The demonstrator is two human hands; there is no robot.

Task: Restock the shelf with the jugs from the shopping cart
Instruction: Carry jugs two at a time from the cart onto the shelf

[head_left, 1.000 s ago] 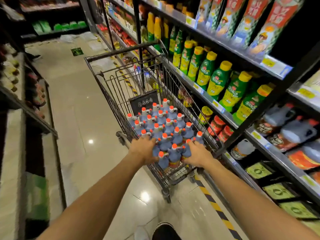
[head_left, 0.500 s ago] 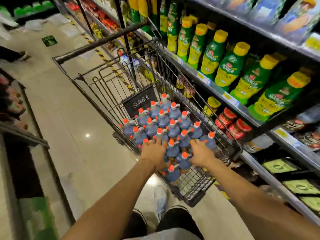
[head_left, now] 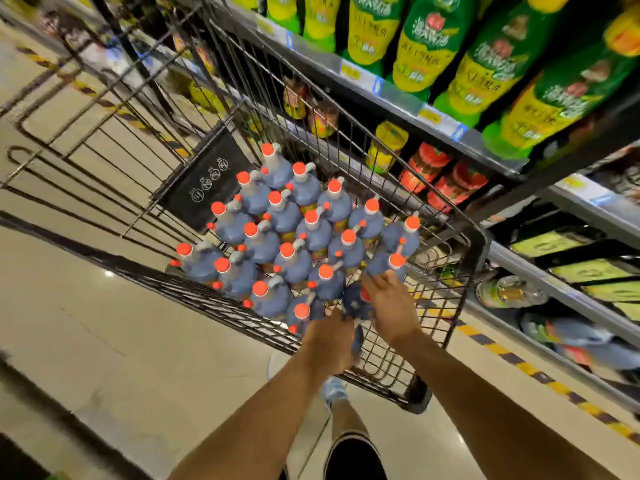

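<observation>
Jugs (head_left: 294, 237) packed cap to cap, hardly a gap between them. Cart (head_left: 479, 244) open on top, bare wire floor at its near corner. Its wire side stands between jugs and shelf (head_left: 398, 98), close alongside.

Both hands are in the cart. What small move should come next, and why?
Probably close on the nearest jugs and lift: the left hand and right hand are at the near row of the cart, grip blurred, and the shelf stands on the right.

- Black placard (head_left: 207, 178) on cart (head_left: 479, 244) wall: four round pictograms, no legible wording.
- Green bottles (head_left: 426, 46), yellow labels: Chinese characters, too blurred to read.
- Price tags (head_left: 349, 71) on shelf (head_left: 398, 98) edge: illegible.
</observation>
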